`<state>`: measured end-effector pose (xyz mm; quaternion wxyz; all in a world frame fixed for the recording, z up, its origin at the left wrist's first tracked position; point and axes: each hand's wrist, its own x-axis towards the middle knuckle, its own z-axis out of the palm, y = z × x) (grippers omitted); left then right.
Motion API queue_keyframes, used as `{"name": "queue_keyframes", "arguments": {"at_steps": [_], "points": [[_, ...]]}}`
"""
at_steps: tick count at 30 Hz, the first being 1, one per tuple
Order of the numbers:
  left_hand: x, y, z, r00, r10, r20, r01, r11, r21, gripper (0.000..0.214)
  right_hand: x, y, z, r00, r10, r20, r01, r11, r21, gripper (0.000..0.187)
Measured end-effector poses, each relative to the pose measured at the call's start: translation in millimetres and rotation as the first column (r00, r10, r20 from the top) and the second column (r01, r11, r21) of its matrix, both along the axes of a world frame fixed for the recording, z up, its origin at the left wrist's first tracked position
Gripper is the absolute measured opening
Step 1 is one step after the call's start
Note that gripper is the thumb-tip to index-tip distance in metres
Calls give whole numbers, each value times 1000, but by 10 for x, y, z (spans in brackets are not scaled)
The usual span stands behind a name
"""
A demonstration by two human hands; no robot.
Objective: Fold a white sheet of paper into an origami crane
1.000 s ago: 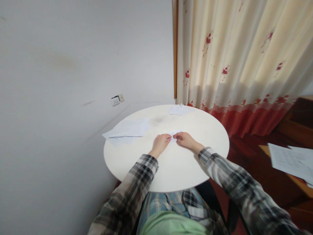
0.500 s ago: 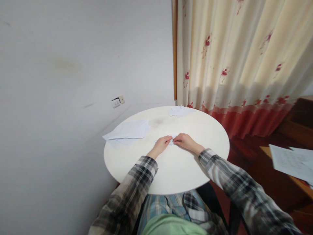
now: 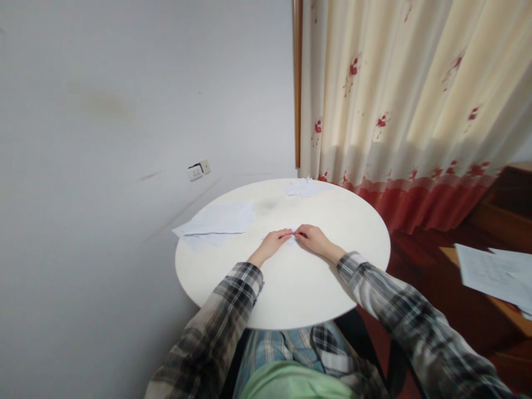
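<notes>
A round white table [image 3: 291,288] stands before me. My left hand [image 3: 272,244] and my right hand [image 3: 312,239] meet at its middle over a small white piece of paper [image 3: 292,240]. Both hands have their fingers pressed together on the paper, which lies low on the tabletop and is mostly hidden under them. Plaid sleeves cover both forearms.
A loose stack of white sheets [image 3: 216,221] lies at the table's left edge. A crumpled white paper [image 3: 305,187] sits at the far rim. The wall with a socket [image 3: 198,169] is to the left, a flowered curtain [image 3: 407,111] behind. Printed sheets [image 3: 494,274] rest on a wooden desk at right.
My hands have shifted slightly along the small paper and flattened lower onto it; less of the paper shows between them than a second ago.
</notes>
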<state>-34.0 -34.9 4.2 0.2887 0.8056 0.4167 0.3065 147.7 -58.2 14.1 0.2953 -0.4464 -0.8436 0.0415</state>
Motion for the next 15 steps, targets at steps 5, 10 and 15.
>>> {"name": "queue_keyframes", "arguments": {"at_steps": [5, 10, 15], "points": [[37, 23, -15, 996, 76, 50, -75, 997, -7, 26, -82, -5, 11, 994, -97, -42, 95, 995, -28, 12], [51, 4, 1, 992, 112, 64, -115, 993, 39, 23, -105, 14, -6, 996, -87, -32, 86, 996, -21, 10], [22, 31, 2, 993, 99, 65, -102, 993, 56, 16, -88, 11, -14, 996, -87, -15, 88, 991, 99, 12]]}}
